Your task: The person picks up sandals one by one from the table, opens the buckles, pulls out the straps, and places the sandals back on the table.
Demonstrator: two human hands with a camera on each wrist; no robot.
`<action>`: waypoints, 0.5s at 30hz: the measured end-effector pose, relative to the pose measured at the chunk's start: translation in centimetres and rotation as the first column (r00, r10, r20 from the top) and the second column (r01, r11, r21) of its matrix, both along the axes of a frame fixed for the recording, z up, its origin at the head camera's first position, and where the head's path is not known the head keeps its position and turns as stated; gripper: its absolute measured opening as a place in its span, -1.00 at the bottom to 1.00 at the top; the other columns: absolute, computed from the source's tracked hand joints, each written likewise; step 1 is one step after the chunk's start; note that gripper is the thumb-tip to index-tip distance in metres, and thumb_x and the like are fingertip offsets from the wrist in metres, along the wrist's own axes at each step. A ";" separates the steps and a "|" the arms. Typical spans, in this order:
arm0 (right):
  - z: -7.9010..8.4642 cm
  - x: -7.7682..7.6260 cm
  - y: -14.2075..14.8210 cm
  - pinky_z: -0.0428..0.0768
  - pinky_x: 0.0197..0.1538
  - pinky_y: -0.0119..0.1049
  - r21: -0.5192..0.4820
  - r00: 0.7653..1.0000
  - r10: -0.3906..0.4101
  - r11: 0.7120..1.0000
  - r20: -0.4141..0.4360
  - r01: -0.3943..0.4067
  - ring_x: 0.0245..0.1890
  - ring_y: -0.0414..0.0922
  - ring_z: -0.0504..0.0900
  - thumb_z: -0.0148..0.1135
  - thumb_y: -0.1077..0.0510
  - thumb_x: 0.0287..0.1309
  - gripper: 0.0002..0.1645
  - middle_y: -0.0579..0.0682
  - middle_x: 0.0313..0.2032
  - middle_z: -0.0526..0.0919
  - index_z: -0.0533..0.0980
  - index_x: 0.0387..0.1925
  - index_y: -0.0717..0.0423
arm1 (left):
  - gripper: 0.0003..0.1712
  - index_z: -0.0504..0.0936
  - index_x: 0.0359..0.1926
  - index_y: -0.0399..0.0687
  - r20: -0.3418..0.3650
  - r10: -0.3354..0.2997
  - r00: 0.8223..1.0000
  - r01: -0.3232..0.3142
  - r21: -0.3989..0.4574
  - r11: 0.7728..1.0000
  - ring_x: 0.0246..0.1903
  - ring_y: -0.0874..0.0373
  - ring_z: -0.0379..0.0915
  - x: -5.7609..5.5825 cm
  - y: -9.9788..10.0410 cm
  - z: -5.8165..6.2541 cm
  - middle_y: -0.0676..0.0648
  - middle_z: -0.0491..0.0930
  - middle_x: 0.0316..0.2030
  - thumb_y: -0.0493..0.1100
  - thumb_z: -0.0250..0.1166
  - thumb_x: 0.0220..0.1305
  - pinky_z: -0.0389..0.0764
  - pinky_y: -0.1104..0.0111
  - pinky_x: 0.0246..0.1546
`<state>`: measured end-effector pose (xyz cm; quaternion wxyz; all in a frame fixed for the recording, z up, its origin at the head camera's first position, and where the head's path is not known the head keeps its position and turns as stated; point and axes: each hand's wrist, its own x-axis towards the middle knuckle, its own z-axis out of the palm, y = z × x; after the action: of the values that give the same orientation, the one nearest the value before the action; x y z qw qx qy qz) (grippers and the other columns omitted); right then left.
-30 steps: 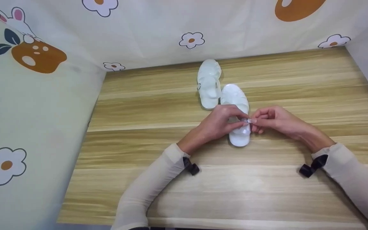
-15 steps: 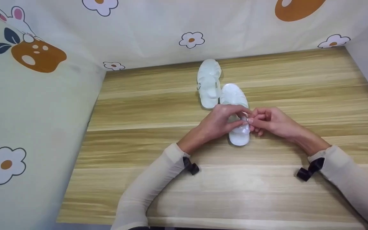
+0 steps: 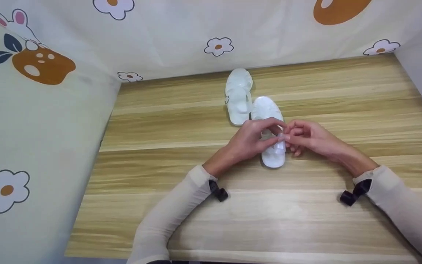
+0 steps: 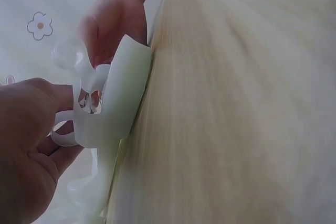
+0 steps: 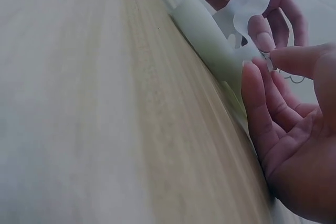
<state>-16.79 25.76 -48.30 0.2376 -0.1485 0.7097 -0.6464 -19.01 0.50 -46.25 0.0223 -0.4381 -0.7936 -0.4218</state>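
Note:
A white jelly sandal (image 3: 274, 160) lies flat on the wooden table, heel toward me. My left hand (image 3: 252, 136) reaches over its ankle area and pinches the strap on the right side between thumb and fingers. From the right, my right hand (image 3: 311, 138) pinches the same strap near a small metal buckle (image 5: 266, 54), the fingertips of both hands close together. Fingers cover most of the buckle. In the left wrist view, the back strap (image 4: 73, 56) stands up above the heel. Another sandal (image 3: 239, 96) of the same kind rests farther back, to the left.
The wood-grain table (image 3: 167, 176) stretches around the sandals. Behind and to the left stands a pale wall covering (image 3: 167, 44) with flowers and orange fruit printed on it. A black wrist camera (image 3: 219, 192) is strapped at my left cuff, another camera (image 3: 350, 197) at my right.
My right hand has shifted slightly left, its fingertips closer to the left hand's and over the strap end that showed between them earlier. The left hand and both sandals stay nearly in place.

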 end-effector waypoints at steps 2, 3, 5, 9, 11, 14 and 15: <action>0.0 0.0 0.1 0.80 -0.33 -0.23 -0.010 1.000 0.011 1.000 -0.002 -0.011 -0.32 -0.13 0.72 0.30 0.15 0.54 -0.72 0.01 -0.31 0.74 0.48 0.06 0.25 | -0.68 0.72 0.18 -0.10 -0.005 -0.001 1.000 0.000 -0.003 1.000 -0.07 0.37 0.75 0.1 0.0 0.0 0.01 0.86 -0.10 -0.15 0.43 0.49 0.63 0.56 0.13; 0.0 0.0 0.1 0.80 -0.33 -0.23 -0.011 1.000 0.015 1.000 -0.005 -0.015 -0.32 -0.13 0.73 0.30 0.15 0.54 -0.72 0.02 -0.30 0.74 0.47 0.07 0.26 | -0.67 0.72 0.19 -0.10 -0.011 -0.002 1.000 0.002 -0.005 1.000 -0.08 0.36 0.74 0.1 0.0 -0.1 0.01 0.85 -0.09 -0.15 0.43 0.49 0.62 0.56 0.13; 0.0 0.0 0.1 0.80 -0.33 -0.22 -0.011 1.000 0.026 1.000 -0.014 -0.026 -0.32 -0.12 0.73 0.30 0.16 0.54 -0.70 0.04 -0.29 0.74 0.47 0.09 0.27 | -0.68 0.71 0.20 -0.10 -0.029 -0.001 1.000 0.001 -0.014 1.000 -0.08 0.35 0.71 0.2 0.0 -0.2 0.02 0.83 -0.07 -0.17 0.41 0.49 0.61 0.57 0.13; 0.0 0.0 0.1 0.79 -0.35 -0.23 -0.010 0.999 0.039 0.999 -0.020 -0.039 -0.33 -0.13 0.72 0.31 0.17 0.53 -0.66 0.09 -0.27 0.73 0.48 0.16 0.27 | -0.69 0.72 0.16 -0.11 -0.052 0.005 0.999 -0.006 -0.020 1.000 -0.08 0.31 0.69 0.2 0.0 -0.4 0.01 0.80 -0.06 -0.23 0.42 0.44 0.61 0.57 0.10; 0.1 0.0 0.1 0.78 -0.37 -0.24 -0.009 0.999 0.039 0.999 -0.021 -0.039 -0.34 -0.14 0.71 0.31 0.18 0.52 -0.64 0.10 -0.28 0.72 0.48 0.19 0.27 | -0.68 0.72 0.14 -0.11 -0.055 0.009 0.998 -0.011 -0.025 1.000 -0.08 0.31 0.69 0.2 0.0 -0.4 0.01 0.79 -0.06 -0.25 0.43 0.40 0.60 0.59 0.09; 0.1 0.0 0.0 0.77 -0.39 -0.24 -0.002 0.999 0.032 0.999 -0.029 -0.032 -0.35 -0.14 0.71 0.29 0.23 0.52 -0.67 0.09 -0.30 0.72 0.48 0.18 0.29 | -0.70 0.73 0.11 -0.10 -0.065 0.007 0.998 -0.009 -0.032 0.999 -0.05 0.30 0.69 0.2 -0.1 -0.4 0.00 0.79 -0.06 -0.26 0.43 0.37 0.60 0.59 0.11; 0.1 0.0 0.0 0.77 -0.40 -0.25 0.005 0.999 0.029 1.000 -0.037 -0.028 -0.35 -0.14 0.71 0.26 0.26 0.52 -0.70 0.08 -0.31 0.72 0.48 0.16 0.30 | -0.71 0.73 0.10 -0.11 -0.066 0.003 0.998 -0.005 -0.033 0.999 -0.04 0.29 0.69 0.3 0.0 -0.3 0.00 0.79 -0.05 -0.26 0.43 0.37 0.60 0.60 0.12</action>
<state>-16.76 25.73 -48.16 0.2339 -0.1701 0.7132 -0.6385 -18.74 0.45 -46.56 0.0420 -0.4504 -0.8002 -0.3938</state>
